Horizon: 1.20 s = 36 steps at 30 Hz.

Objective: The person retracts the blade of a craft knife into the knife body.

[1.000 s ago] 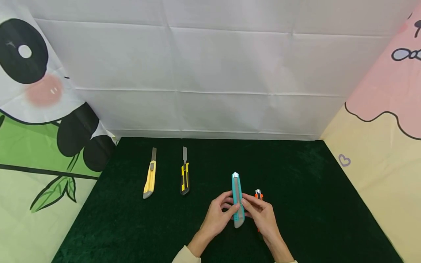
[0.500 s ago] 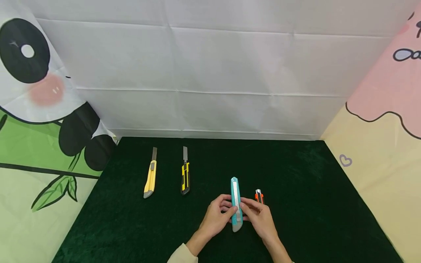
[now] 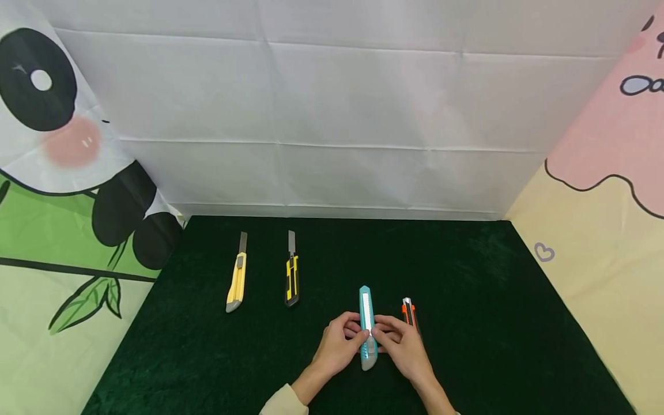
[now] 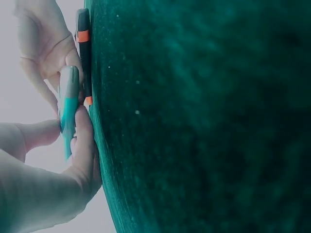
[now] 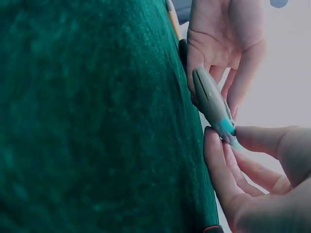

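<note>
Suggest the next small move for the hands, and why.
I'd probably slide the teal cutter open a little: the left hand and right hand both hold it, and nothing projects past its far end, while the yellow cutter and black-yellow cutter lie with blades out.

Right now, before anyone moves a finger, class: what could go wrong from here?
1. The left hand and right hand both pinch the turquoise utility knife; if its blade slid out, it might nick a finger.
2. The yellow utility knife and yellow-and-black utility knife lie with blades exposed, so a careless reach could cut someone.
3. The orange-and-black utility knife, partly hidden behind the right hand, could get knocked.
</note>
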Each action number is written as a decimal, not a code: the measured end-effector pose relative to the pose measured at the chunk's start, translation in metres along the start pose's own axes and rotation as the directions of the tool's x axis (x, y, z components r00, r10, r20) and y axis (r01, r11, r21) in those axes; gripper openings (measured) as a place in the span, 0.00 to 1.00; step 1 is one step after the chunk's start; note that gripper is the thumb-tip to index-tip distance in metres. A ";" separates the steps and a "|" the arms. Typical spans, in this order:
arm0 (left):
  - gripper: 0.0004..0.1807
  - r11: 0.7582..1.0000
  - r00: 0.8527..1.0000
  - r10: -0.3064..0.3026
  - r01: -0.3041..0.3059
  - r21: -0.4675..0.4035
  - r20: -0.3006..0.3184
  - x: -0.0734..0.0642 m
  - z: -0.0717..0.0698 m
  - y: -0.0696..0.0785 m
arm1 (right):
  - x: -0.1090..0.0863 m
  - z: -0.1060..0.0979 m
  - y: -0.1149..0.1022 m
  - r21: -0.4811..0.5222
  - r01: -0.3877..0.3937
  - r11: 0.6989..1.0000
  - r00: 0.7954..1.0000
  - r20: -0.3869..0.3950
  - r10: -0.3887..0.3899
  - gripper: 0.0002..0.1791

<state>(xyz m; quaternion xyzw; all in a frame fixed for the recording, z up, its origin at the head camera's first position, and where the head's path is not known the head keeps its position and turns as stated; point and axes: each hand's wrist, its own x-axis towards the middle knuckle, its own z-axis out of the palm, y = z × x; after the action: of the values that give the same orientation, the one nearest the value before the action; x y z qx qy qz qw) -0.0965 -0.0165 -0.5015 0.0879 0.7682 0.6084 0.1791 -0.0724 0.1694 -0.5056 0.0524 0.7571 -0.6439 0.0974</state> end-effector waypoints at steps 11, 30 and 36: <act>0.22 0.999 0.999 -0.038 0.038 0.007 0.013 -0.002 -0.003 -0.002 | 0.000 0.005 0.003 -0.023 0.019 1.000 1.000 0.014 -0.019 0.23; 0.22 0.995 0.997 -0.080 0.080 0.063 -0.003 0.001 -0.003 -0.002 | 0.001 0.006 0.002 -0.148 0.044 0.988 0.999 0.038 -0.039 0.22; 0.22 0.995 0.997 -0.072 0.073 0.075 -0.016 0.002 -0.003 -0.002 | 0.000 0.007 0.001 -0.169 0.057 0.984 0.998 0.032 -0.053 0.22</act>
<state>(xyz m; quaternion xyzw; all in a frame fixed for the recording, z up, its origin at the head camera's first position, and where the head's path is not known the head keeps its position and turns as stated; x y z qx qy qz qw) -0.0992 -0.0190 -0.5036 0.0626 0.7945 0.5726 0.1922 -0.0717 0.1629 -0.5076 0.0142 0.8090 -0.5801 0.0939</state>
